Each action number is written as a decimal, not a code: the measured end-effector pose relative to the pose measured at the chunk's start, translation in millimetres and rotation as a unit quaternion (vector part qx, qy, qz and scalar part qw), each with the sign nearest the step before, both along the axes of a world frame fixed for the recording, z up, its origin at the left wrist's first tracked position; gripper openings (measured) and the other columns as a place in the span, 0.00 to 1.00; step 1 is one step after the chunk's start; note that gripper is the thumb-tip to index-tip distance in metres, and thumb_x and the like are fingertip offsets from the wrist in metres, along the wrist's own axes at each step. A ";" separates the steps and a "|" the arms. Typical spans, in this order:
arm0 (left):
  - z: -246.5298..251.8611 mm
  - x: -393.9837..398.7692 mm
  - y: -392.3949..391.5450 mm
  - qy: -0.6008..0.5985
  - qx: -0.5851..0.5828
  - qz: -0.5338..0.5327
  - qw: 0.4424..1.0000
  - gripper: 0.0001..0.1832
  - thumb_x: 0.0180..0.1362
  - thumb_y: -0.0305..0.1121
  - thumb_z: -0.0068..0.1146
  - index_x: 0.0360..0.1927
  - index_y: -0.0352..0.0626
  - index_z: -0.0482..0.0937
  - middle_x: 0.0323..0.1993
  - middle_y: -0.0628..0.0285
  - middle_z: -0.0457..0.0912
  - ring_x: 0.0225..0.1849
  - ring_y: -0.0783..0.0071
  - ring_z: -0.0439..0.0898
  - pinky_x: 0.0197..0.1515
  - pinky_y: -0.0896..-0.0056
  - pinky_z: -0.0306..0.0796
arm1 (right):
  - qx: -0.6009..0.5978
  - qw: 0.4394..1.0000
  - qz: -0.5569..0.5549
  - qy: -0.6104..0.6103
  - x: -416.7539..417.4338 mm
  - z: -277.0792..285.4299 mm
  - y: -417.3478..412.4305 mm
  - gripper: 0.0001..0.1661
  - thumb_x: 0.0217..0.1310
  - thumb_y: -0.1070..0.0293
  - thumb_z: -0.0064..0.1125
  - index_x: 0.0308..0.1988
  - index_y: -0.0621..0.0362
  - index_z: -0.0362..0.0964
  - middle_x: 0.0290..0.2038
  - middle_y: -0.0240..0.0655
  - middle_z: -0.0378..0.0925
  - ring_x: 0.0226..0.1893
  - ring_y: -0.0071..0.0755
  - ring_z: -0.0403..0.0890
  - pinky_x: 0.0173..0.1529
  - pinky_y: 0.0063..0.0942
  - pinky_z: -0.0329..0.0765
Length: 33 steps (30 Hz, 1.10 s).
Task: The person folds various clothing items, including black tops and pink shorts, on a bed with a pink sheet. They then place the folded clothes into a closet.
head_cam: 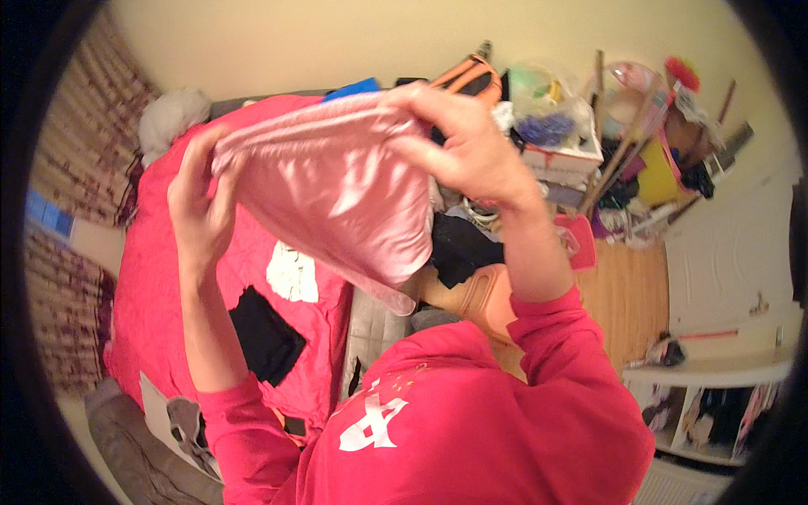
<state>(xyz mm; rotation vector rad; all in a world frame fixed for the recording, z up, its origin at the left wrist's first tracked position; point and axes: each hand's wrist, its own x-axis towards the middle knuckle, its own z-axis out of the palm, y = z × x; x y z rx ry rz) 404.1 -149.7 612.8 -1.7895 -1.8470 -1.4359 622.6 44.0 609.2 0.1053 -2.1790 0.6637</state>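
A shiny pink cloth garment with a gathered elastic edge (341, 189) hangs stretched between my hands, raised in front of me. My left hand (202, 196) pinches one end of the gathered edge between thumb and fingers. At the other end, my right hand (464, 142) grips the same edge, its thumb on the near side. The garment narrows to a loose flap at the bottom. Below it on the red bedspread (170, 265) lie a folded black cloth (266, 334) and a white cloth with dark print (293, 273).
An orange plastic stool or tub (489, 297) stands on the wooden floor, a black cloth (464, 249) beside it. Beyond, a white box (562, 161) and several bags and poles crowd the wall. White shelving (707, 379) is at the right, patterned curtains (69, 309) at the left.
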 end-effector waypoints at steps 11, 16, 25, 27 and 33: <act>39.9 1.2 -1.9 -0.091 0.090 -0.073 0.989 0.16 0.57 0.22 0.52 0.50 0.34 0.71 0.41 0.67 0.75 0.44 0.82 0.73 0.50 0.80 0.67 | -0.028 0.995 0.085 0.033 -29.5 50.8 24.1 0.15 0.50 0.75 0.50 0.42 0.63 0.68 0.28 0.35 0.72 0.28 0.23 0.72 0.34 0.21 0.70; 60.7 3.3 -19.8 -0.111 0.120 -0.097 0.982 0.17 0.56 0.22 0.54 0.50 0.32 0.70 0.43 0.64 0.77 0.46 0.81 0.74 0.50 0.80 0.67 | -0.170 0.969 0.179 0.004 -31.0 72.9 -1.1 0.14 0.55 0.83 0.42 0.43 0.64 0.63 0.32 0.27 0.68 0.28 0.14 0.66 0.33 0.13 0.65; 77.0 41.3 -36.0 -0.083 0.189 -0.208 0.956 0.13 0.61 0.31 0.46 0.46 0.32 0.72 0.39 0.61 0.78 0.43 0.78 0.76 0.47 0.80 0.69 | -0.136 0.898 0.400 0.125 -50.4 101.2 -20.5 0.13 0.53 0.81 0.47 0.42 0.65 0.64 0.31 0.33 0.72 0.31 0.20 0.72 0.36 0.19 0.69; 67.1 70.2 -48.2 -0.055 0.120 -0.205 0.970 0.13 0.61 0.31 0.46 0.45 0.33 0.72 0.39 0.61 0.78 0.43 0.77 0.76 0.46 0.80 0.69 | -0.087 0.886 0.438 0.120 -52.7 124.1 -39.5 0.12 0.53 0.80 0.49 0.41 0.64 0.65 0.31 0.33 0.73 0.31 0.21 0.72 0.36 0.20 0.70; -106.5 99.6 -2.8 -0.149 -0.116 -0.201 0.961 0.12 0.60 0.32 0.45 0.43 0.35 0.73 0.38 0.60 0.78 0.42 0.75 0.76 0.45 0.79 0.69 | 0.001 0.971 0.233 -0.048 -90.0 120.8 -37.9 0.17 0.47 0.70 0.52 0.40 0.63 0.72 0.28 0.42 0.77 0.27 0.31 0.77 0.33 0.29 0.73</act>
